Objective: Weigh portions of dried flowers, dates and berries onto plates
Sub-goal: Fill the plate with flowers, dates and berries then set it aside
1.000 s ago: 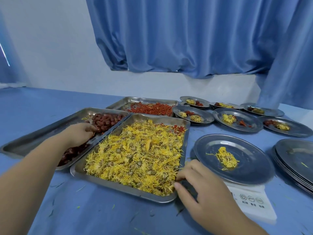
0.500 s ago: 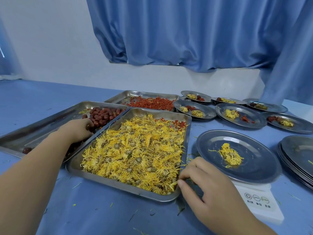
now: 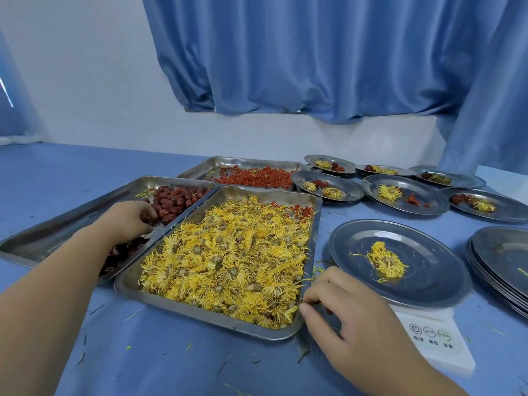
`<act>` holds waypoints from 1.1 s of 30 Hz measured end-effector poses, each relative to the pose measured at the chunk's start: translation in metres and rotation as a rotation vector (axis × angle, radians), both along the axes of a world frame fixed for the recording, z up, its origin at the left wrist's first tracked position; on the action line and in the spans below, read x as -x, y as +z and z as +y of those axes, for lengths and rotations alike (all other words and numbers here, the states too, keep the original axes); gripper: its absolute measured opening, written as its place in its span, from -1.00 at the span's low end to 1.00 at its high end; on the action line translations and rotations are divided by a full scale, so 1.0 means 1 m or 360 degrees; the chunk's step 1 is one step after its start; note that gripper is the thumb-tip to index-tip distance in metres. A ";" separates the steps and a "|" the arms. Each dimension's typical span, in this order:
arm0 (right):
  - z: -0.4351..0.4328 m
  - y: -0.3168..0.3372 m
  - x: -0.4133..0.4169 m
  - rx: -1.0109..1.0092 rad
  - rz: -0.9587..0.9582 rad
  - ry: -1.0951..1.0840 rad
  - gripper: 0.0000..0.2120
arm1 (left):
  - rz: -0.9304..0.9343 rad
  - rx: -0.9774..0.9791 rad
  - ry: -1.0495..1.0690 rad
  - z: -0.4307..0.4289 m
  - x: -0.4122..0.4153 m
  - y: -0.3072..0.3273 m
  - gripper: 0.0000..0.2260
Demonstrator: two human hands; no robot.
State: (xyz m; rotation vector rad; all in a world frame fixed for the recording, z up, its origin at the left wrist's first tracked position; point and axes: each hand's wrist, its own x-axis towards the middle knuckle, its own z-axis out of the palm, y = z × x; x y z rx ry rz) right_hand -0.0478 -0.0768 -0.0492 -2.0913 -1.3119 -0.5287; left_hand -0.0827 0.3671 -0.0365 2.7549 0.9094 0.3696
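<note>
1. My left hand [image 3: 130,221] is in the tray of dates [image 3: 174,200], fingers curled down among the fruit. It looks as if the tips are pinching one date, but they are partly hidden, so I cannot tell for certain.
2. My right hand [image 3: 347,315] rests at the near right corner of the flower tray [image 3: 228,327], fingers loosely bent against the rim and worktop [image 3: 160,364]; I see nothing in them.
3. The plate [image 3: 428,284] on the white scale [image 3: 437,338] carries only one small tuft of dried flowers [image 3: 387,260], so I judge dates and berries are due next for this portion.
4. The dates look firm, smooth and glossy: easy to take across the middle between thumb and forefinger, though likely to roll once set on the plate.
5. The dried flowers [image 3: 228,252] look light, brittle and tangled; I would pinch them loosely from above, since stray petals already litter the worktop.
6. The berries [image 3: 257,177] lie in the far tray, small and loose, better taken in a fingertip pinch.
7. Filled plates [image 3: 405,194] sit beyond, and a stack of bare ones [image 3: 505,261] at the right.
</note>
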 end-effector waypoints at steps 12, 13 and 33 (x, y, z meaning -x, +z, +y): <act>-0.021 0.017 -0.013 -0.0699 0.0609 -0.0145 -0.82 | -0.0479 0.0512 -0.0593 -0.120 -0.021 0.053 -0.89; -0.026 0.021 -0.014 -0.0798 0.0712 -0.0175 -0.84 | -0.0448 0.0534 -0.0672 -0.136 -0.025 0.057 -0.87; -0.072 0.041 -0.063 -0.1603 0.1252 -0.0533 -0.82 | 0.0140 0.0095 -0.1219 -0.323 -0.125 0.038 -0.75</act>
